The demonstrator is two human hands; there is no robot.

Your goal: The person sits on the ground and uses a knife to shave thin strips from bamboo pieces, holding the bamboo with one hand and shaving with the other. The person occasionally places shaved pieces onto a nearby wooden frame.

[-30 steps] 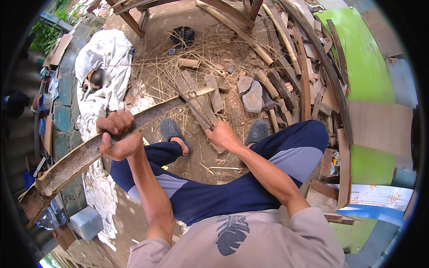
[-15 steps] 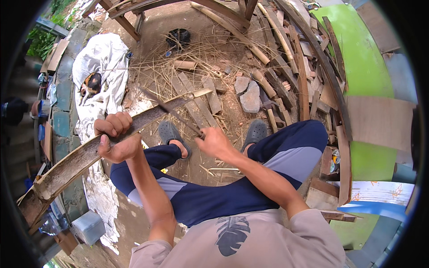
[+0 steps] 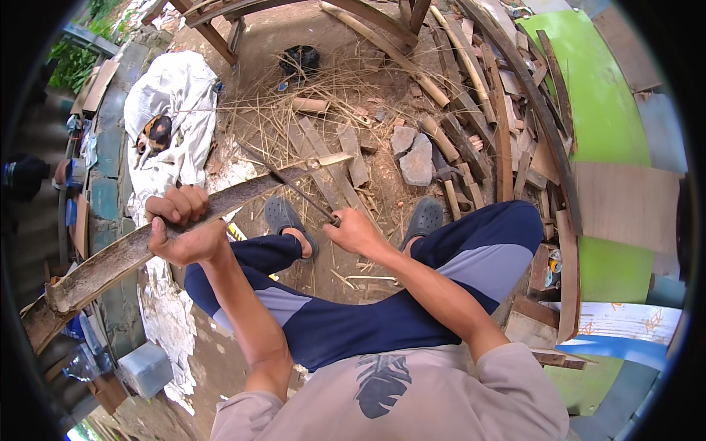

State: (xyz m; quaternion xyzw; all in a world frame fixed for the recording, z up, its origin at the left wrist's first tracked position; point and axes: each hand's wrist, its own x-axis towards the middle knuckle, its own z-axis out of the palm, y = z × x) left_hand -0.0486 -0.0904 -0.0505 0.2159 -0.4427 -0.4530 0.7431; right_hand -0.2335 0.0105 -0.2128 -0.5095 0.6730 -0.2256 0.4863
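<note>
Ground (image 3: 268, 40): brown bare earth, outdoors, strewn with thin pale strips and splinters. Green sheet (image 3: 607, 125): smooth, bright, along the right side; a tan board (image 3: 625, 206) lies across it. Timber heap (image 3: 507, 147): weathered planks and poles, just inside the sheet. Block wall (image 3: 107, 198): grey-green, worn, on the left. Wooden frame (image 3: 375, 26): brown rails and legs, at the far edge. White cloth (image 3: 176, 81): crumpled, beside the wall. Split bamboo (image 3: 110, 264): trough-shaped, hollow face up, slanting from lower left to a pale tip ahead of the seated person. Dark blade (image 3: 298, 192): long, slim, crossing the bamboo near its far end — whether it touches cannot be told. Stones (image 3: 418, 160): grey, rough, set together on the earth. Clear box (image 3: 145, 369): plastic, lower left. Left hand (image 3: 182, 224): clamped on the bamboo, fingers over it, thumb at the near side. Right hand (image 3: 354, 231): closed round the blade's handle. Animal (image 3: 155, 132): black, orange and white, on the cloth. Black bag (image 3: 301, 60): plastic, among the strips.
</note>
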